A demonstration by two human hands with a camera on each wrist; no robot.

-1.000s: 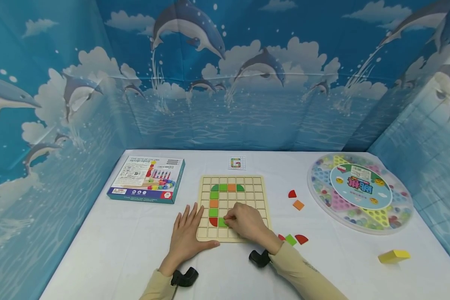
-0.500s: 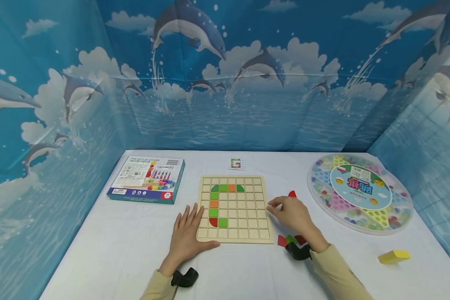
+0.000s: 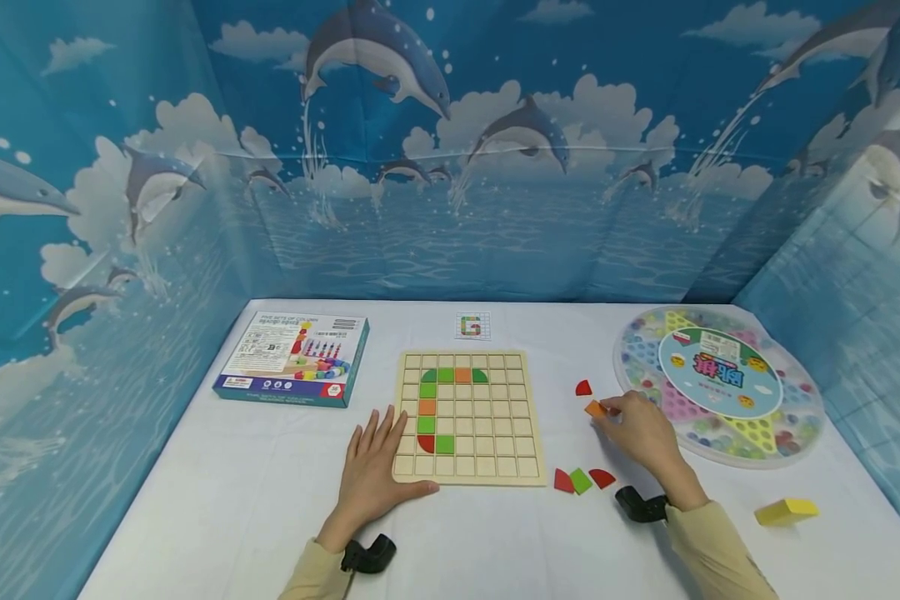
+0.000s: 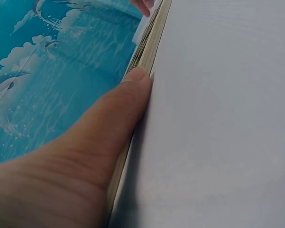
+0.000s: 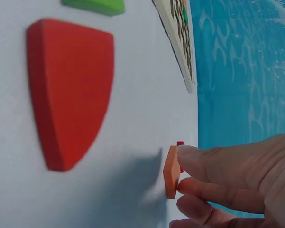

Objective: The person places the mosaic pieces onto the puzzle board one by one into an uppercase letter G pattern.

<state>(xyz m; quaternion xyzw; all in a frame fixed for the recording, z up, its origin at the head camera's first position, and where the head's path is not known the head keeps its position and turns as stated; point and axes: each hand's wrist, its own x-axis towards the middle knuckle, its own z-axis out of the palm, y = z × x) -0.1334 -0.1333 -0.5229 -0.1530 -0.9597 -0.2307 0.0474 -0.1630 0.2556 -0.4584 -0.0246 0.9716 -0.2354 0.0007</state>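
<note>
A wooden grid board (image 3: 495, 433) lies on the table with green, orange and red tiles set in a bracket-like shape. My left hand (image 3: 372, 475) rests at its lower left corner, fingers spread and straight; the thumb (image 4: 128, 95) lies along the front edge in the left wrist view. Right of the board, my right hand (image 3: 641, 433) pinches an orange square tile (image 5: 170, 173) by one side between thumb and fingers. Beyond that tile lies a red quarter-round tile (image 3: 583, 387). Nearer the front are another red quarter-round tile (image 5: 71, 90), a green square tile (image 3: 581, 481) and a red piece (image 3: 563, 481).
Behind the board lies a small pattern card (image 3: 472, 326). A bead-game box (image 3: 292, 358) sits at the left, and a round, clear case of marbles (image 3: 720, 387) at the right. A yellow block (image 3: 787, 512) stands at the front right. Dolphin-print cloth walls surround the white table.
My right hand has let go of the green tile on the board's lower row, moved right and taken hold of the orange tile. The left hand stays put.
</note>
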